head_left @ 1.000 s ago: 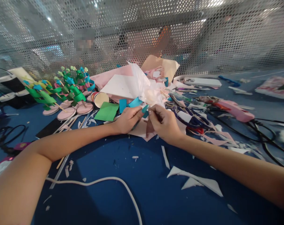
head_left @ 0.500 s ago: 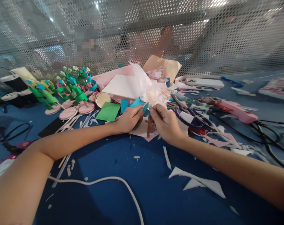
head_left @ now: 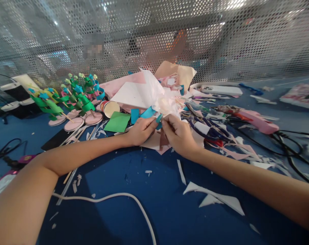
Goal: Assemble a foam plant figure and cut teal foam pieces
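A small blue paper piece (head_left: 159, 118) is pinched between the thumb and fingers of my left hand (head_left: 142, 131). My right hand (head_left: 179, 133) meets it from the other side, its fingertips closed at the paper's edge. The fingers hide most of the piece. Just behind my hands lie a blue paper strip (head_left: 147, 112), a blue paper square (head_left: 134, 116) and a green paper sheet (head_left: 118, 121). Under them, pink paper scraps (head_left: 164, 148) rest on the blue table (head_left: 111, 217).
Paper trees on round bases (head_left: 74, 124) stand at left. A pink glue gun (head_left: 259, 120), scissors (head_left: 215, 131) and a phone (head_left: 222, 90) lie at right among scraps. A white cable (head_left: 118, 195) crosses the front. Perforated metal screen (head_left: 154, 34) stands behind.
My fingers have drawn closer together around the blue paper piece, and less of it shows. The right fingertips have shifted slightly left. The other things stay put.
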### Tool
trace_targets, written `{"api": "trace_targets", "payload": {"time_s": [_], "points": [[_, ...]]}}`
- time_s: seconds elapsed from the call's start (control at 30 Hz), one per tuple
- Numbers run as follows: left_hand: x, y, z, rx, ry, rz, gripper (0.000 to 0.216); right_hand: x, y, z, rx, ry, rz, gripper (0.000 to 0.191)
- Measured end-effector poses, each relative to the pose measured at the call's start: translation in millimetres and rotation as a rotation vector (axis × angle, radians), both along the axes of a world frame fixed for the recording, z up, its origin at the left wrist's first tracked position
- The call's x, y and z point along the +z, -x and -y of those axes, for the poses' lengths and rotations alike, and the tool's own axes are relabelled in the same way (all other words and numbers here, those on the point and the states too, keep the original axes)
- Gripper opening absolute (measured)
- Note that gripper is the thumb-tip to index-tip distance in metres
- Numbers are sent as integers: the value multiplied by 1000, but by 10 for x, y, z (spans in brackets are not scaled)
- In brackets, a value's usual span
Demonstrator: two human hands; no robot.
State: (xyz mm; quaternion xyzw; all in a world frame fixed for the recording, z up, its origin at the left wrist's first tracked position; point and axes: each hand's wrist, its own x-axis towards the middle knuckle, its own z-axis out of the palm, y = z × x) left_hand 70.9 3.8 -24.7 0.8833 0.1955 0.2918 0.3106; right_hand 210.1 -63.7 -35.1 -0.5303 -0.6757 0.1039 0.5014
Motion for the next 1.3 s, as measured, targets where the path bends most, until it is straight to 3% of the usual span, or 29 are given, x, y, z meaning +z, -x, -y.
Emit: {"api": "trace_targets", "payload": {"time_s": [0.13,0.33,0.5,0.97,1.13,1.3], "points": [[-2,12,1,-17,9,0,44,20,-6,7,-29,-39,88,19],[-42,14,-29,-89,149,59,39,16,1,19,-43,-46,114,17],[-23,7,-28,-106,11,15,34,32,28,31,-38,-15,110,20],[-3,8,-10,-40,-83,-77,32,19,32,16,-68,-8,53,19],[9,3,10,2,-79,-65,31,-7,40,29,-118,-11,142,19],[-50,0,-24,49,72,93,36,243,17,32,-251,-60,275,16]]}}
